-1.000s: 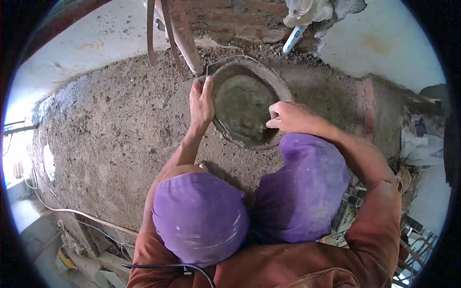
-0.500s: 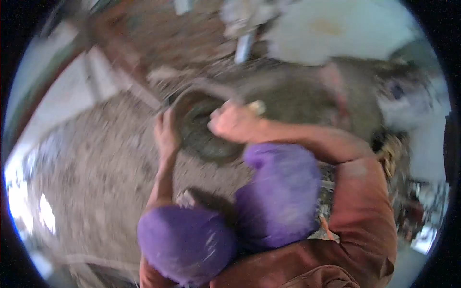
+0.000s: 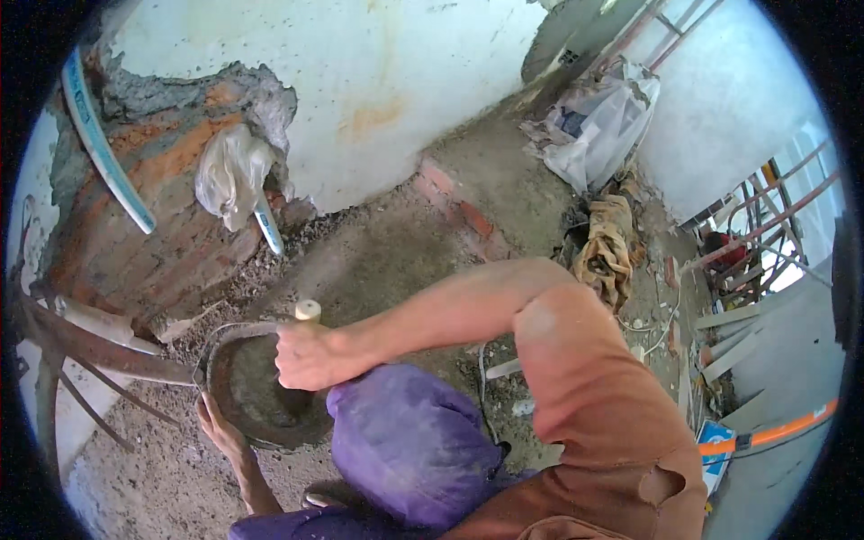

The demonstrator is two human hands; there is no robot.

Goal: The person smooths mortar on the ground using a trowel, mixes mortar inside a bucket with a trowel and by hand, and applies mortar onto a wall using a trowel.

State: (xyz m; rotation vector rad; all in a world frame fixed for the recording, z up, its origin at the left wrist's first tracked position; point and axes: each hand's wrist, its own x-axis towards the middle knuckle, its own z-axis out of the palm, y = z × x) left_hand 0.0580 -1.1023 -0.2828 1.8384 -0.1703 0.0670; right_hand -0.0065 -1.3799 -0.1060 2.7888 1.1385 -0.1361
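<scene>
A round, dark pan (image 3: 320, 427) with wet grey mortar (image 3: 256, 382) in it sits on the rough ground, left of my knees. My left hand (image 3: 221, 434) grips the pan's near left side, fingers up along its rim. Over the pan's right side my right hand (image 3: 310, 357) is closed round a trowel-like tool; only the pale, rounded end of its handle (image 3: 308, 310) shows above the fist. The tool's working end is hidden by my hand, so its exact kind cannot be made out.
A rusty metal bar (image 3: 117, 349) reaches the pan's left rim. Beyond are broken brickwork, a plastic-wrapped pipe (image 3: 268, 229) and another white pipe (image 3: 101, 148). Rightward lie a clear plastic bag (image 3: 594, 126), a brown sack (image 3: 607, 247), a low brick edge (image 3: 472, 219) and an orange pole (image 3: 774, 434).
The view has swung right and sharpened, so the pan and both hands now appear lower and farther left. My left hand stays at the pan's side; the right still holds the tool over it.
</scene>
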